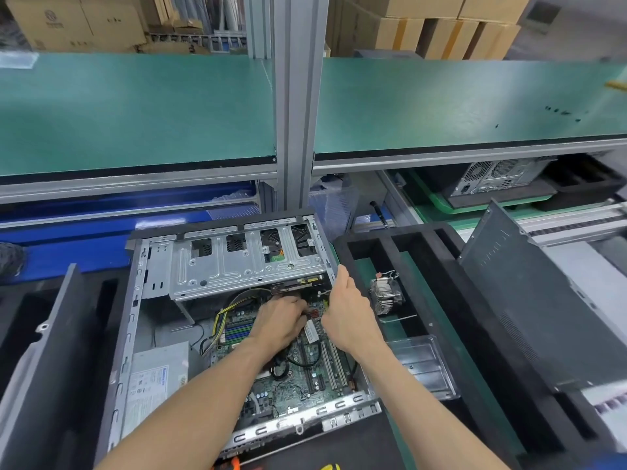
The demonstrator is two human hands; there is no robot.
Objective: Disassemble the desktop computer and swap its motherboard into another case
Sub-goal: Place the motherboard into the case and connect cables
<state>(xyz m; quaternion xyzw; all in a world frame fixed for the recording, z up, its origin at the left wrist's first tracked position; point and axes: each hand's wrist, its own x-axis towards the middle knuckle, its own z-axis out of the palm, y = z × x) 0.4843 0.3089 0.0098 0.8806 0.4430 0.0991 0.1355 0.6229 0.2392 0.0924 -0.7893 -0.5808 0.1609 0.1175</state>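
Both hands deep inside the opened desktop case (135, 320), over the motherboard (298, 385) still seated on its floor: left hand (281, 322) pinching a small connector there, probably to unplug it, right hand (349, 310) relaxed, steadying beside it.

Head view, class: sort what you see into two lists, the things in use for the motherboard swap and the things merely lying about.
In use:
open computer case
motherboard
left hand, fingers curled among the cables
right hand, inside the case
heatsink fan, already out, in the foam tray

Lying about:
cardboard boxes
green shelf
second computer under the shelf
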